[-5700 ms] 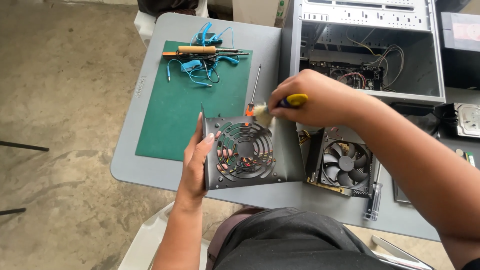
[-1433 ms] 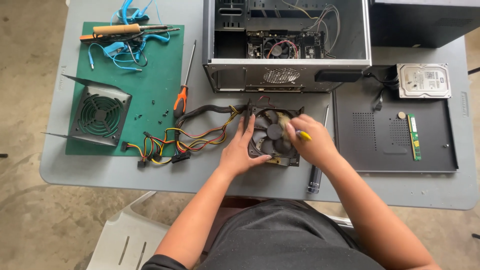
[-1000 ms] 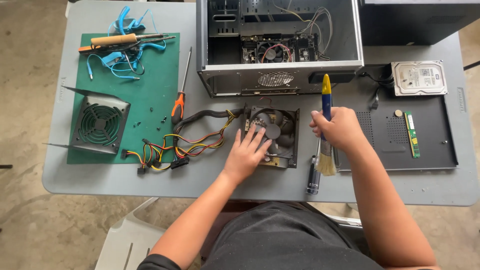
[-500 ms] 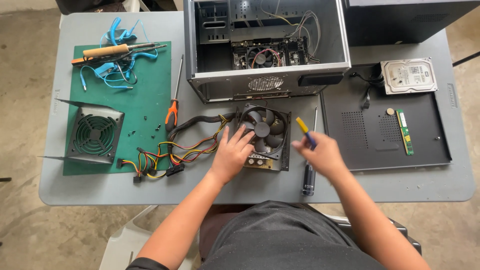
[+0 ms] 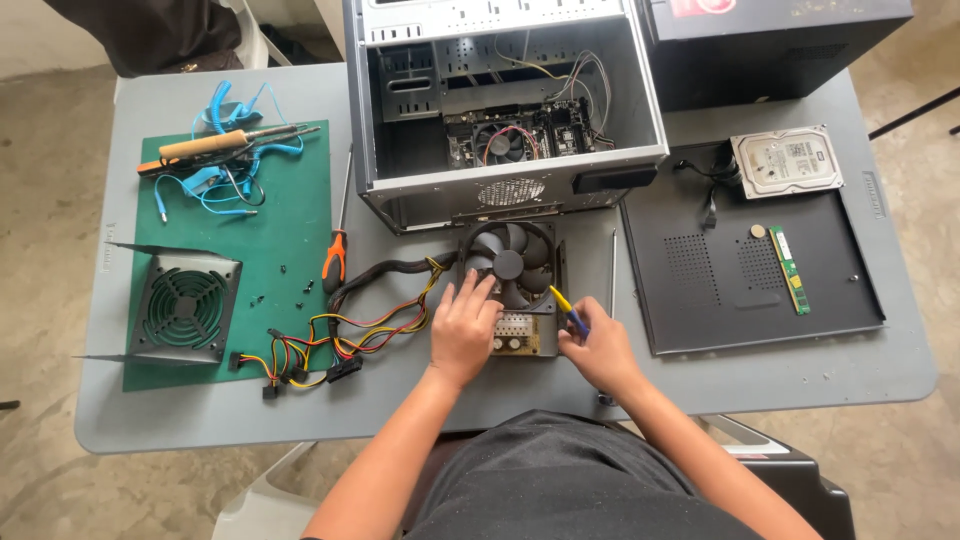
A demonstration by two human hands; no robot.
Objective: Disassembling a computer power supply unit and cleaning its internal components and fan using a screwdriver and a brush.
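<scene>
**Head view: two hands at an opened power supply with its fan**

Head camera looks straight down on a grey table (image 5: 150,420). The left hand (image 5: 462,335) lies flat on the opened power supply unit (image 5: 512,290), just beside its black fan (image 5: 508,264); the fingers are spread and only a little bent, and the fingertips touch the left edge of the fan frame. This hand presses but does not grip anything. The right hand (image 5: 598,350) is closed around a small brush with a yellow and blue handle (image 5: 566,308), which points up and left toward the lower right corner of the unit. The unit sits on the table directly in front of the open computer case (image 5: 505,110), near the middle of the table edge closest to the person.

A bundle of coloured cables (image 5: 340,335) runs from the unit to the left and ends on the green mat (image 5: 290,215). On this mat lie the metal cover with a round grille (image 5: 183,305), some small black screws (image 5: 285,290) and a blue coiled wrist strap (image 5: 225,165). An orange-handled screwdriver (image 5: 337,250) lies at the right edge of the mat. To the right, a black side panel (image 5: 740,290) carries a hard drive (image 5: 785,160) and a green memory stick (image 5: 787,256).
</scene>
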